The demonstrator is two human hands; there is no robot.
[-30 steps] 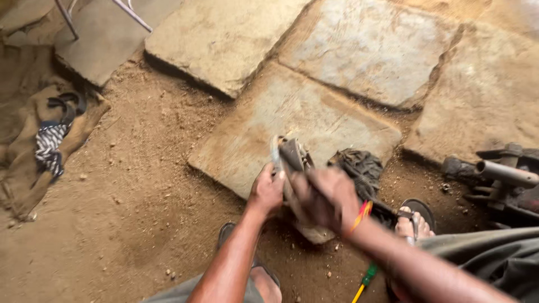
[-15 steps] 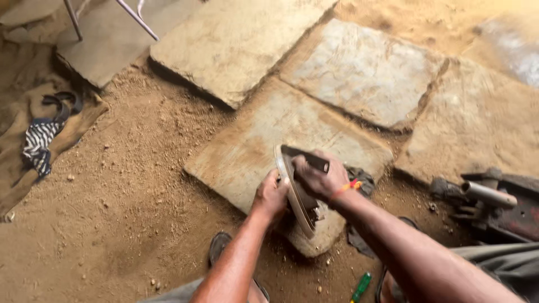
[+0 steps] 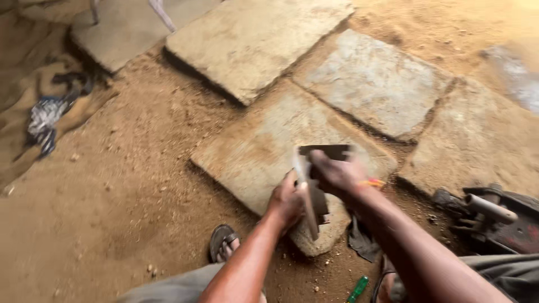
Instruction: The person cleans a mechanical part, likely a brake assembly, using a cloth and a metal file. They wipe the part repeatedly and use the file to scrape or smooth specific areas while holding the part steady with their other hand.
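Iron (image 3: pixel 312 188), stood on edge over the near stone slab (image 3: pixel 252 151): my left hand (image 3: pixel 286 199) and right hand (image 3: pixel 337 174) both grip it; blur hides any progress.

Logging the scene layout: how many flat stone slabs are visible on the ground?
5: top left, top centre, centre right, far right, and one under the hands. More may lie out of frame.

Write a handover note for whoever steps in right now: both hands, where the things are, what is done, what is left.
Left hand: grips the lower edge of the flat metal part, held upright on edge.
Right hand: grips its dark top end.
The part stands over the near stone slab; green-handled screwdriver and dark rag lie on the dirt by the knees.
Done: part held in both hands.
Left: unclear; motion blur hides detail.
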